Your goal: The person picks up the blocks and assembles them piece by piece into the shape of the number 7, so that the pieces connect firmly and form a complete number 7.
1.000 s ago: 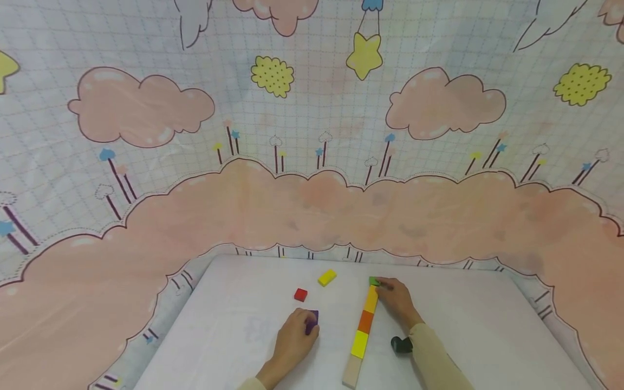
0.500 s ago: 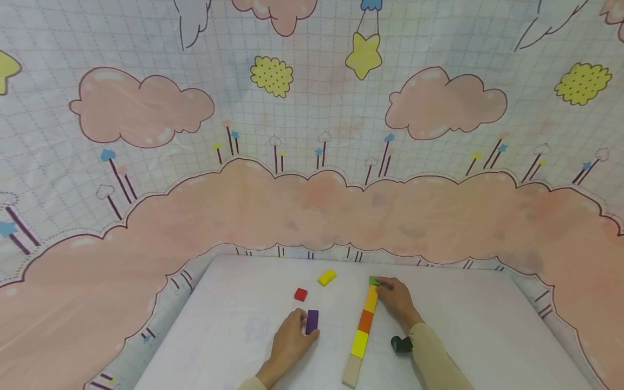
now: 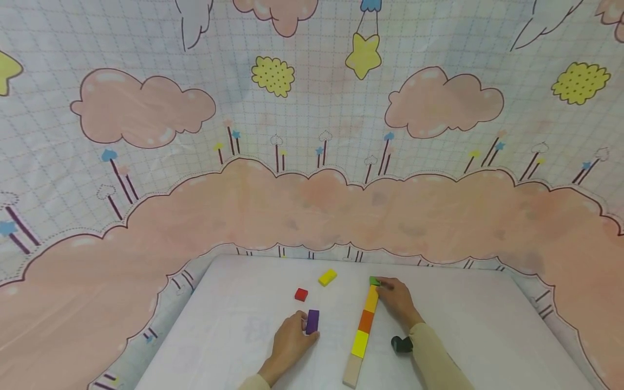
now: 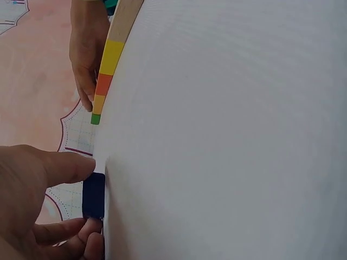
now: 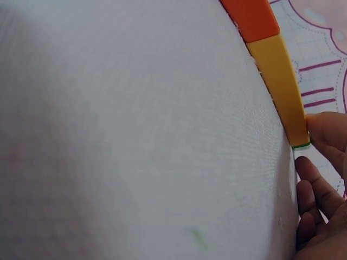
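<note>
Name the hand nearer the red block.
Left. The left hand is just on the near side of the red block, apart from it, holding the purple block; the right hand is farther off, to the right, beside the green block.

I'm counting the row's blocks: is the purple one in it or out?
Out: in the head view, white table shows between the purple block, held by the left grip, and the row.
</note>
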{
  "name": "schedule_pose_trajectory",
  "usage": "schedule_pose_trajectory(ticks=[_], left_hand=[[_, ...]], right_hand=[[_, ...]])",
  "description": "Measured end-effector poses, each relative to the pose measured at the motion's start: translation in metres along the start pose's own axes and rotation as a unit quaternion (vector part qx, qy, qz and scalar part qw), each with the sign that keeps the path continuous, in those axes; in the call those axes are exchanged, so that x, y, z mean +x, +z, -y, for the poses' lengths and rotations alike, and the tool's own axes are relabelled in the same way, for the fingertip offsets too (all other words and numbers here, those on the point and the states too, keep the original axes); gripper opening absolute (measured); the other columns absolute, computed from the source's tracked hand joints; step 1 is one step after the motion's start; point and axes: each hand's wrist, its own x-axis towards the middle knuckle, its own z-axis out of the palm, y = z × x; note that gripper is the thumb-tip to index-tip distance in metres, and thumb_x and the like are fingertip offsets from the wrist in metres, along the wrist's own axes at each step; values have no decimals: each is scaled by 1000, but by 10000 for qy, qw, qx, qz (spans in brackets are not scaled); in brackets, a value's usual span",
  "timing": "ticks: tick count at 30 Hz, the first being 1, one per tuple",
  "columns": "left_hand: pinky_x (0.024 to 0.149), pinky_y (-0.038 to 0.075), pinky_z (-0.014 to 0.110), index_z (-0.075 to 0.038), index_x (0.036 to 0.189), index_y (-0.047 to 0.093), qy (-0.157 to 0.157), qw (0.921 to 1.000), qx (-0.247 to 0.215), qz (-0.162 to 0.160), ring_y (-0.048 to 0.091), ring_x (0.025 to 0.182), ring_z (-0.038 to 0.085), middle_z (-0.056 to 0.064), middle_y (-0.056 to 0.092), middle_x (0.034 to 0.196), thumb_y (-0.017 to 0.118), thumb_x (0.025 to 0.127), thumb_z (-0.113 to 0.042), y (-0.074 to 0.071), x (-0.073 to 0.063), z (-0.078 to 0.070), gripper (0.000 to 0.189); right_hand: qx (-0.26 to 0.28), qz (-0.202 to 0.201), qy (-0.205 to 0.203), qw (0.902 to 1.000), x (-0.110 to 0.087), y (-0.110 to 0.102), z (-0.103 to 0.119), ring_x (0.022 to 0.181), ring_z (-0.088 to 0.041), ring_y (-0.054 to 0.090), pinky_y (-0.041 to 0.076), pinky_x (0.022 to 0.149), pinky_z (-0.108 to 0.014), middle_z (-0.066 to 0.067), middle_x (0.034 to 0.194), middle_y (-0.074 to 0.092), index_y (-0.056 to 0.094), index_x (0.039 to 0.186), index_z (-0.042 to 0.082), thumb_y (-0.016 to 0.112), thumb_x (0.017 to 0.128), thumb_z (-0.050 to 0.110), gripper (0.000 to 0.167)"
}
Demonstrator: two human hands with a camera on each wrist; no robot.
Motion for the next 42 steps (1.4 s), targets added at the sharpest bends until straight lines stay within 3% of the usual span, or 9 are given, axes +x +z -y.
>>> schedule_pose_trajectory(ticks=[8, 13, 24, 32, 35, 42], left_hand=[[64, 44, 27, -5, 102, 64, -82, 9998, 144, 80, 52, 77, 12, -1, 57, 84, 78, 75, -20, -2, -1, -2, 34], [64, 43, 27, -6, 98, 63, -128, 9997, 117, 164, 49, 77, 12, 0, 57, 84, 80, 77, -23, -3, 0, -3, 32], [65, 44, 26, -9, 98, 63, -154, 9999, 53, -46, 52, 77, 10, -2, 56, 84, 78, 80, -24, -3, 2, 0, 27], [65, 43, 23, -4, 99, 64, 410, 9976, -190, -531, 48, 76, 8, 1, 55, 85, 76, 80, -14, -9, 5, 3, 26], [65, 43, 22, -2, 101, 64, 548, 9963, -347, -572, 48, 76, 8, 2, 55, 85, 76, 79, -11, -10, 6, 5, 26], [74, 51, 25, -1, 104, 64, 530, 9945, -771, -463, 59, 86, 15, 5, 60, 94, 77, 78, -6, -11, 13, 2, 29]], right_hand=[[-23, -6, -11, 10000, -1, 0, 2, 135, -37, 41, 32, 113, -61, -12, 143, 50, 59, 134, 20, 59, 96, 28, 39], [-76, -32, -148, 9999, -2, -1, 3, 134, -37, 42, 33, 112, -61, -13, 142, 52, 60, 133, 18, 59, 96, 26, 38], [-168, 10, -134, 9998, 1, -1, 2, 133, -37, 42, 34, 112, -61, -12, 143, 50, 59, 134, 19, 58, 97, 27, 38], [-168, 38, -109, 9998, 3, -4, 3, 134, -37, 41, 32, 112, -62, -12, 144, 49, 59, 135, 19, 58, 97, 27, 39], [-114, 39, -52, 9999, 3, -4, 4, 135, -36, 41, 32, 113, -61, -12, 144, 49, 59, 135, 20, 58, 97, 28, 39], [-115, 27, -46, 9999, 1, -4, 4, 134, -37, 41, 32, 113, -61, -12, 144, 50, 59, 135, 19, 58, 96, 28, 39]])
